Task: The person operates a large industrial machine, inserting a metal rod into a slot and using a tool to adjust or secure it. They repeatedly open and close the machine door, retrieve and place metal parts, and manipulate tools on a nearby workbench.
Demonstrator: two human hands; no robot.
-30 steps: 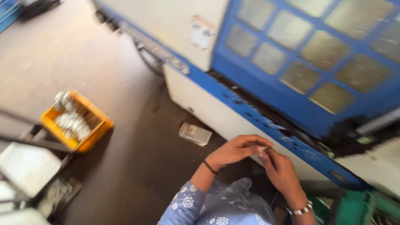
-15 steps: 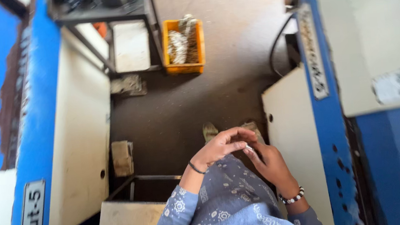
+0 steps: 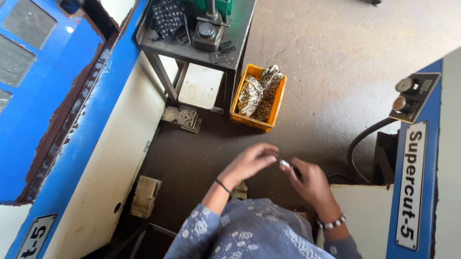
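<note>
Hands meet in the lower middle of the frame, above the dark floor [image 3: 314, 72]. My left hand [image 3: 250, 162] and my right hand [image 3: 308, 181] hold between them a small pale piece [image 3: 285, 164], the fingertips of both closed on it; it is blurred, so I cannot tell its kind. To do this well I judge that one hand should keep the piece steady while the other works with the fingertips only, close to the body, so nothing drops to the floor. The long axis and the pointing of the piece I cannot tell; it is too small and half hidden. Above, in the upper middle, an orange crate [image 3: 258, 100] of patterned items stands beside a metal surface [image 3: 167, 43], well apart from my hands.
</note>
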